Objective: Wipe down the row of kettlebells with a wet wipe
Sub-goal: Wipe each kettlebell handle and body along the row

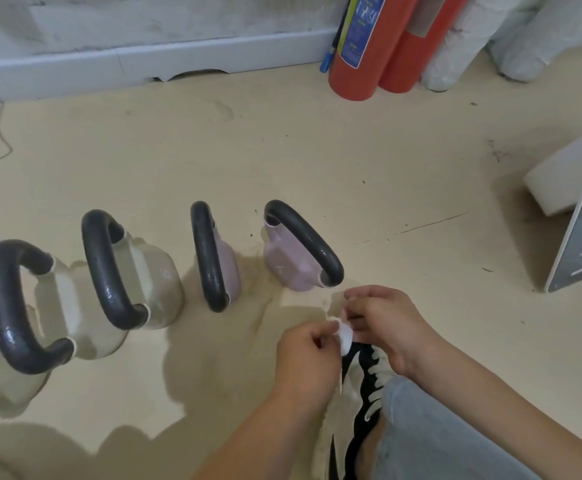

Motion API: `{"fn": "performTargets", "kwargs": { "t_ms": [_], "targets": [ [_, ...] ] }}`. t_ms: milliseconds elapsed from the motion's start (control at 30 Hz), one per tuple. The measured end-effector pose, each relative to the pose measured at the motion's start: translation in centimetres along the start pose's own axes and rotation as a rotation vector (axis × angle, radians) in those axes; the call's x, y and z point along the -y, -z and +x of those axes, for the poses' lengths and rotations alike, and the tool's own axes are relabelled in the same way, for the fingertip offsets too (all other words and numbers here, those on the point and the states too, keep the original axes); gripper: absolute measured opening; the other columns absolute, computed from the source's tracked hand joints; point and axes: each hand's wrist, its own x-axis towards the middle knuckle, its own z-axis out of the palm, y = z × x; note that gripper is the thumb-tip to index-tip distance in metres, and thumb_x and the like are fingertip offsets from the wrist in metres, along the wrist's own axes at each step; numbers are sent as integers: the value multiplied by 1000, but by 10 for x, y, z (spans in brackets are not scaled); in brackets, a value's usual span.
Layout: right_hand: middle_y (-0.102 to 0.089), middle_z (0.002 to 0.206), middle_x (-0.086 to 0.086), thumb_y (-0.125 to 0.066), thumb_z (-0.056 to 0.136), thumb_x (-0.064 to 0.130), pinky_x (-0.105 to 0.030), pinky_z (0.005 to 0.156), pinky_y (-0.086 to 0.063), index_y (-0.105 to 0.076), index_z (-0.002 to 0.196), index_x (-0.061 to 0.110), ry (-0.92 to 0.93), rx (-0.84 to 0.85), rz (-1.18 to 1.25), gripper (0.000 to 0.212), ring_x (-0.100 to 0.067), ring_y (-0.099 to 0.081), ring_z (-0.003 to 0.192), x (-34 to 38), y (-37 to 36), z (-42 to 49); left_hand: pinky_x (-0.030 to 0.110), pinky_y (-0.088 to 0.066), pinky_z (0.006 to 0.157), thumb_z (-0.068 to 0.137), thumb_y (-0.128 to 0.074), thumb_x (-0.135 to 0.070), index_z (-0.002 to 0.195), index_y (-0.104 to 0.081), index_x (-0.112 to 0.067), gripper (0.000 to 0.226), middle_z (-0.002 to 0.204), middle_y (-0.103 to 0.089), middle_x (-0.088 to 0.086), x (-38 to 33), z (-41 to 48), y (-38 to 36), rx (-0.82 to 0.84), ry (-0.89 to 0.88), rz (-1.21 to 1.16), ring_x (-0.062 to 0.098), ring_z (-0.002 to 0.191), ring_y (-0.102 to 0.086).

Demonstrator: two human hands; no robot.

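my left hand and my right hand are both pinched shut on the wet wipe, a small white wad held between them just above my shoe, with no kettlebell touched at this moment. the row sits on the floor to my left: the right pink kettlebell is nearest my hands, then the slimmer pink kettlebell, then the two cream kettlebells and. the step in hand looks like opening or refolding the wipe, and i'd do it well by pulling the corners apart gently so it spreads flat without tearing, then folding it into a pad with a fresh damp face outward. i'd start on the nearest bell and run along the dark handle before the body, since the grip likely gets the most sweat. hard to judge: whether the wipe is still clean or damp, because it's bunched and partly covered by my fingertips. the far sides and bases of the bells are hidden, and a dark shape at the lower left edge is cut off, so i can't say whether the row goes on. the red fire extinguisher by the wall stands well apart.
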Motion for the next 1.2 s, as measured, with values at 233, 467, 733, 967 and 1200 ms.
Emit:
{"fn": "performTargets", "kwargs": {
  "t_ms": [233,467,733,967,1200],
  "targets": [
    [-70,89,-20,-58,98,-7,-38,73,-65,-69,111,-6,-7,82,110,16,-22,-74,64,5,2,-4,28,-54,74,94,-58,-11,100,-72,-29,24,99,-73,-6,-22,18,30,-197,85,-203,13,88,-68],
    [-77,116,-17,-51,94,-16,-56,111,-48,-78,113,12,159,145,29,43,-45,-64,122,9,-13,6,23,-46,70,103,-48,-10,99,-68,-29,28,94,-68,-6,-47,50,20,-25,-270,78,9,81,-61],
    [-78,117,-13,-40,93,-23,-39,111,-50,-75,122,9,126,286,84,56,-23,-72,118,7,-12,7,15,-44,87,95,-49,1,109,-72,-8,28,110,-58,-5,-19,37,-2,-242,-416,148,8,100,-56],
    [-79,120,-5,-33,79,-30,-26,73,-54,-76,120,9,69,268,73,70,-13,-73,109,4,-11,6,7,-40,70,98,-53,-3,78,-62,-17,26,86,-57,-9,3,-3,-19,11,-129,28,-3,75,-57],
    [-80,106,-19,-69,96,6,-41,85,-61,-77,110,2,35,259,4,17,-28,-77,93,2,3,4,13,-49,60,88,-68,-1,90,-74,-20,19,82,-72,-5,-15,18,20,-59,5,-236,-3,65,-63]
  ]
}}
